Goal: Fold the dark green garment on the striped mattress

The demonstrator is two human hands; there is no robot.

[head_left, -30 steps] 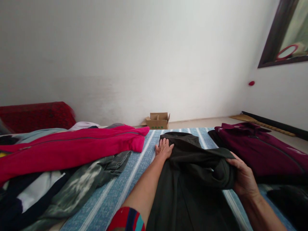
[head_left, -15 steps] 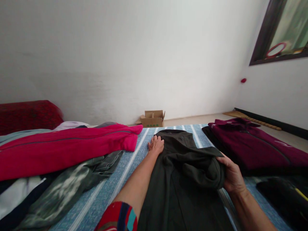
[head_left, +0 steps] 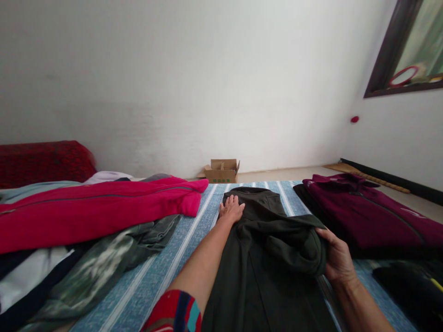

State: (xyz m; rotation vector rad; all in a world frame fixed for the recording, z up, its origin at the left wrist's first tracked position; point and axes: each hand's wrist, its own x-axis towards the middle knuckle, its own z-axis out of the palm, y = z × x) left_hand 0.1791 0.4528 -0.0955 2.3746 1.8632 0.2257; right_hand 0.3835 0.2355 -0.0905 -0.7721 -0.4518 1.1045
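A: What are the fingers doing right now?

B: On the left hand [head_left: 231, 210] they are lying flat and slightly spread, pressing down on the far left edge of the dark green garment [head_left: 270, 258]. It looks as though they are pinning that edge so the cloth is not sliding on the bedcover.

A: And the other one?

B: The right hand [head_left: 337, 260] is curling its fingers around a bunched fold of the same garment, thumb on top and the rest wrapped under, so the fold is being held up off the layer beneath. The fingertips underneath are hidden by the cloth.

A: Where is the garment itself lying?

B: It is spreading lengthwise down the middle of the blue striped bedcover [head_left: 162, 276], between the two forearms, with its far end reaching toward the foot of the bed.

A: What is sitting around it?

B: To the left, a bright pink zip jacket [head_left: 97, 212] is lying on top of a heap of other clothes, with a mottled grey-green piece [head_left: 114, 258] trailing out beneath it, just beside the left forearm. To the right, a maroon jacket [head_left: 374, 216] is resting flat, near the right hand but apart from it. Beyond the bed, a small cardboard box [head_left: 222, 171] is standing open on the floor against the white wall [head_left: 194, 78].
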